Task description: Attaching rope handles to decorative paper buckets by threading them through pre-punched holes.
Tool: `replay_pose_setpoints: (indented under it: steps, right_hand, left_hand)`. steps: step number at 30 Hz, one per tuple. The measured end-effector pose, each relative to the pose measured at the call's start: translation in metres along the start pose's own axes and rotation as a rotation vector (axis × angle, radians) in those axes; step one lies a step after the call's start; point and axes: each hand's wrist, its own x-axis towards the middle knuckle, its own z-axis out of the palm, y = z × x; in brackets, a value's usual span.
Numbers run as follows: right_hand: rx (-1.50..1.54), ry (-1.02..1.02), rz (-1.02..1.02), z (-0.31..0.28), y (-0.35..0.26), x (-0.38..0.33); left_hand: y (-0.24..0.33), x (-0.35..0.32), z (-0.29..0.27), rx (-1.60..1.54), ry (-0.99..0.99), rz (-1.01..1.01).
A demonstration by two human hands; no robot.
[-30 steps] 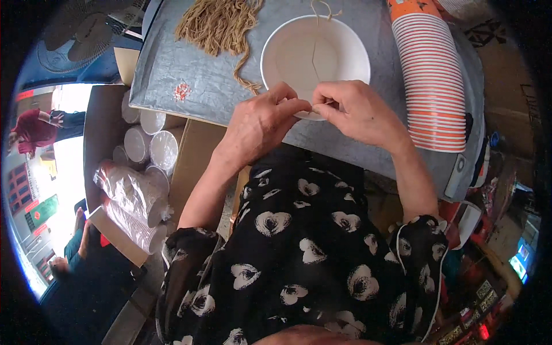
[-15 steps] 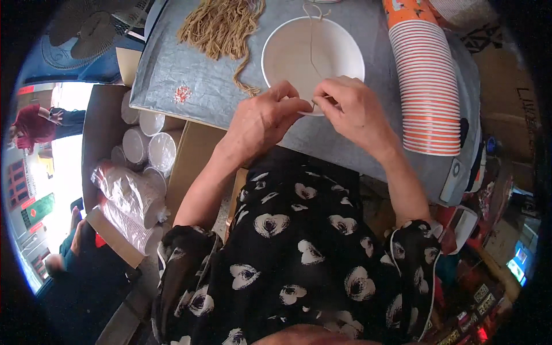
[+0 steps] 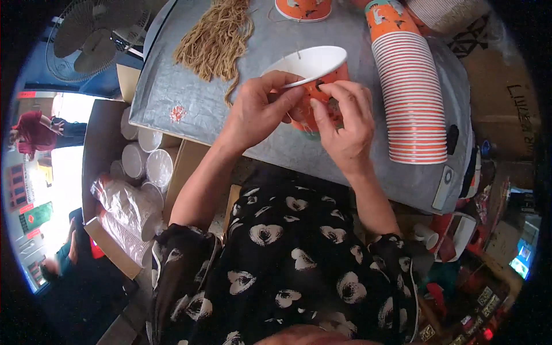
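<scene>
An orange printed paper tub [image 3: 326, 103] with a white rim is tilted up above the table's near part. My left hand [image 3: 259, 109] grips it at the near rim, thumb outside and fingers partly hidden. A short bit of cord [image 3: 299, 55] shows at the far rim. Beside the tub's printed wall is my right hand [image 3: 349, 123], its thumb and forefinger apart, the forefinger close to the wall. No cord can be made out between those fingertips.
A bundle of tan cords [image 3: 215, 43] lies at the far left near small red-white scraps [image 3: 177, 113]. Another orange tub [image 3: 305, 8] stands at the back. Nested tubs [image 3: 411, 98] lie along the right. Left of the table, a cardboard box [image 3: 103, 138] holds white tubs.
The tub has been tipped up, so its orange outside now shows. My right hand has come away from the near rim to the tub's outer wall, its fingers parted.
</scene>
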Motion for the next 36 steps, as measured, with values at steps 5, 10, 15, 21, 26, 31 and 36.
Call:
replay_pose_setpoints:
  steps: [5, 10, 15, 21, 26, 31, 36]
  right_hand:
    - [-0.076, 0.069, -0.078, 0.003, 0.007, 0.003]
    - [-0.074, 0.117, -0.138, 0.006, 0.016, 0.0]
    - [-0.11, 0.117, -0.121, 0.005, 0.012, 0.003]
    - [0.173, 0.111, 0.064, 0.01, 0.017, -0.005]
    - [0.414, 0.053, 0.28, -0.002, 0.012, -0.01]
    - [0.933, -0.046, 0.617, -0.012, 0.023, -0.028]
    - [1.075, -0.285, 0.82, -0.009, 0.037, -0.051]
  left_hand:
    - [0.005, 0.001, 0.005, -0.125, -0.107, -0.09]
    - [0.009, -0.002, 0.015, -0.126, -0.057, -0.066]
    - [0.011, -0.004, 0.02, -0.148, -0.046, -0.112]
    - [0.004, -0.006, 0.027, -0.075, 0.047, -0.006]
    - [0.001, -0.004, 0.029, 0.004, 0.165, 0.093]
    - [-0.012, -0.001, 0.025, 0.103, 0.24, 0.163]
    - [-0.028, -0.007, 0.017, 0.312, 0.252, 0.257]
